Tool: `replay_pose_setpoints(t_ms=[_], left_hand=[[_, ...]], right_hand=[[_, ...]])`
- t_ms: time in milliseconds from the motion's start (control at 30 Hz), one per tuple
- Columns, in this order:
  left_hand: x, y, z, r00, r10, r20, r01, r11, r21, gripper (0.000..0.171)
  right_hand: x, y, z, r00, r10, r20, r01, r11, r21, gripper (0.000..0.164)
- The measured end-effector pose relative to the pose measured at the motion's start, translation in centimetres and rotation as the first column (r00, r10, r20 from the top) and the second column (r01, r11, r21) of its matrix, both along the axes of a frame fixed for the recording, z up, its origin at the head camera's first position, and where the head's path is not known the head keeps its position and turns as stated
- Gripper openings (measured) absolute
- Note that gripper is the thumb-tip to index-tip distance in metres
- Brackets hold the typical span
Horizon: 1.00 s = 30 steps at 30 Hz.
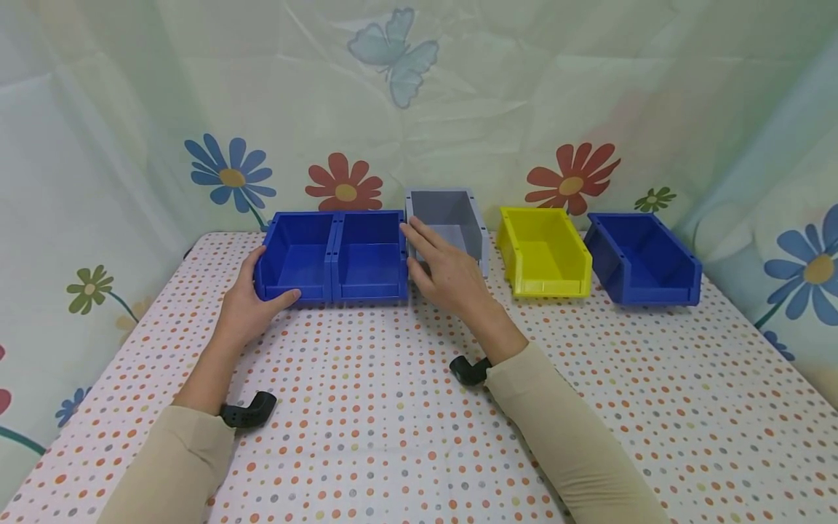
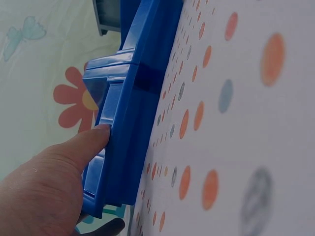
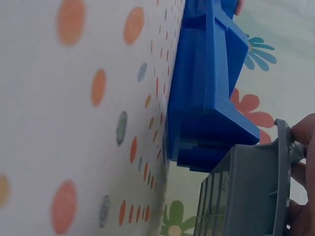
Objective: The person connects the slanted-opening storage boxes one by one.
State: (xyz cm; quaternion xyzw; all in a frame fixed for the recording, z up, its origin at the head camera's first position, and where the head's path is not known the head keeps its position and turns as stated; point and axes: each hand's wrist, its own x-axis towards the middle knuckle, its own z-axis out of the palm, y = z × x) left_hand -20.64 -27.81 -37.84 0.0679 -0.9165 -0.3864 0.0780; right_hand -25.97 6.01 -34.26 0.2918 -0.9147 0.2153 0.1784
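Two blue storage bins stand side by side, walls meeting, at the left of the table in the head view: a left blue bin and a right blue bin. My left hand grips the left one, its thumb over the front lip and its fingers along the outer side wall. My right hand has its fingers extended, fingertips at the outer wall of the right blue bin. It overlaps the grey bin behind it; in the right wrist view its fingers lie beside the grey bin's rim.
Right of the grey bin stand a yellow bin and another blue bin, turned slightly. A dotted cloth covers the table. A floral curtain hangs close behind the bins. Black wrist mounts project beside both wrists.
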Motion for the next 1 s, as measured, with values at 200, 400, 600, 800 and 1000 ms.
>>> replay_pose_setpoints(t_ms=[200, 400, 600, 800, 1000], left_hand=[[0.04, -0.07, 0.02, 1.0, 0.005, 0.001, -0.005, 1.0, -0.003, 0.106], [0.05, -0.14, 0.06, 1.0, 0.008, 0.001, -0.008, 1.0, -0.009, 0.105], [0.03, -0.13, 0.08, 1.0, 0.006, 0.003, -0.006, 1.0, -0.007, 0.105], [0.06, -0.08, 0.11, 1.0, 0.01, 0.004, -0.01, 1.0, -0.002, 0.105], [-0.04, 0.0, -0.05, 1.0, 0.006, 0.002, -0.006, 1.0, -0.001, 0.105]], right_hand=[[0.06, -0.16, 0.11, 1.0, 0.005, -0.004, -0.005, 1.0, -0.001, 0.057], [0.04, -0.29, 0.17, 1.0, 0.007, -0.004, -0.007, 1.0, 0.001, 0.057], [-0.04, -0.29, 0.08, 1.0, 0.002, 0.008, -0.002, 1.0, 0.009, 0.057], [-0.15, -0.21, -0.03, 1.0, 0.019, 0.01, -0.019, 1.0, 0.005, 0.057], [-0.28, -0.06, -0.33, 0.999, 0.018, 0.027, -0.019, 1.0, 0.017, 0.056]])
